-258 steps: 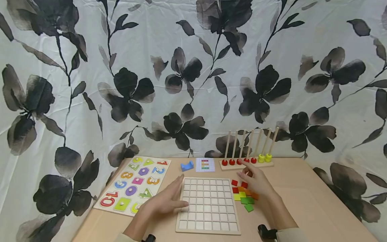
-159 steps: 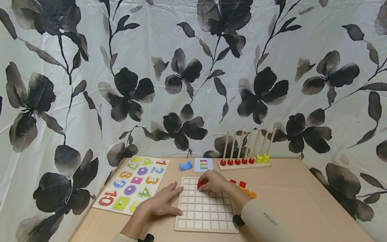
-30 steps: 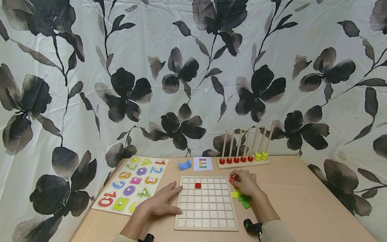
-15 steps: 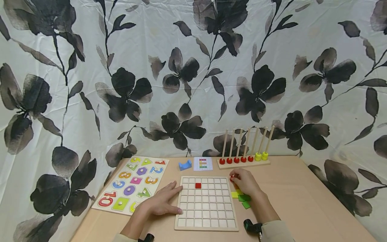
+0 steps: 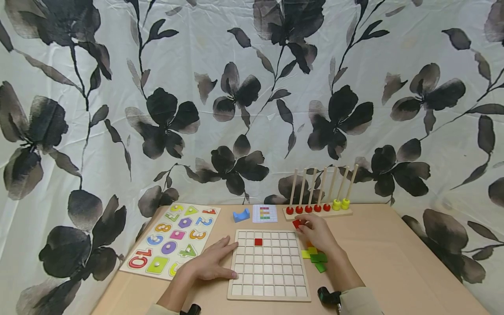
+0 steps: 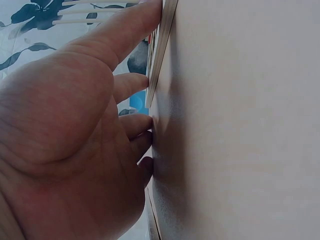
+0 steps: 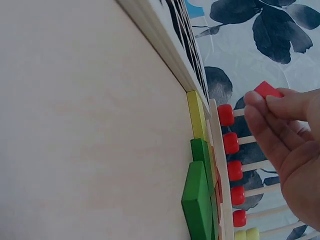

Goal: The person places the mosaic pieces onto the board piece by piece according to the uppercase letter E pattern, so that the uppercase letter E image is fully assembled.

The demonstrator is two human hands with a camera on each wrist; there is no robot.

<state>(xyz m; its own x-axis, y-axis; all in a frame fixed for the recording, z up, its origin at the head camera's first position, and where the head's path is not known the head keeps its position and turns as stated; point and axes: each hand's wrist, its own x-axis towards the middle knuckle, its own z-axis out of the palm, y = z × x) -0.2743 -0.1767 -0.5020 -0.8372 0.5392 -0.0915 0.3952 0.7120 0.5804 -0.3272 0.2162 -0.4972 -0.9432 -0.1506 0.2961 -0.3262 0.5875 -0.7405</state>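
Observation:
A wooden grid board (image 5: pixel 269 271) lies in the middle of the table, with one red square tile (image 5: pixel 258 242) in a cell of its second row. My left hand (image 5: pixel 210 261) rests at the board's left edge, thumb and fingers spread and touching the frame. Thumb and fingers of my right hand (image 5: pixel 318 234) pinch another red tile (image 7: pixel 268 90), raised off the table just beyond the board's top right corner. Beneath that hand lie loose green tiles (image 7: pixel 198 195), a yellow tile (image 7: pixel 197 115) and an orange one (image 5: pixel 309 243), partly hidden by it.
A number and shape puzzle board (image 5: pixel 170 241) lies at the left. Along the back stand a blue curved block (image 5: pixel 241 215), a printed pattern card (image 5: pixel 265 213) and a peg stand (image 5: pixel 319 213) with red and yellow beads. Floral cloth (image 5: pixel 236 109) hangs behind the table.
A red tile now sits in the board's grid. My right hand has picked another red tile from the pile and lifted it slightly up and left. The left hand stays at the board's edge.

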